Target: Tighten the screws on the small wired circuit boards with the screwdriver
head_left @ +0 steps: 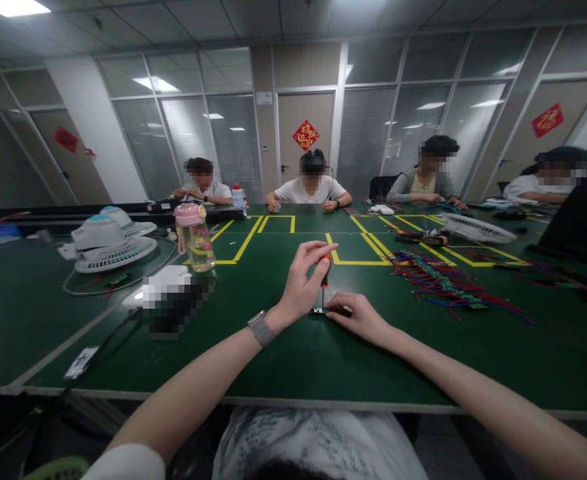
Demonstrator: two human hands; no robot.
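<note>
My left hand, with a watch on its wrist, is wrapped round a screwdriver with an orange and black handle. The screwdriver stands upright, its shaft pointing down at a small green circuit board on the green table. My right hand lies low beside the board, its fingertips pinched at the board's right end. A dark object shows partly under the right fingers; what it is I cannot make out.
A pink-lidded bottle and white fans stand on the left of the table. To the right lie wired circuit boards and a white fan grille. Several people sit across the table.
</note>
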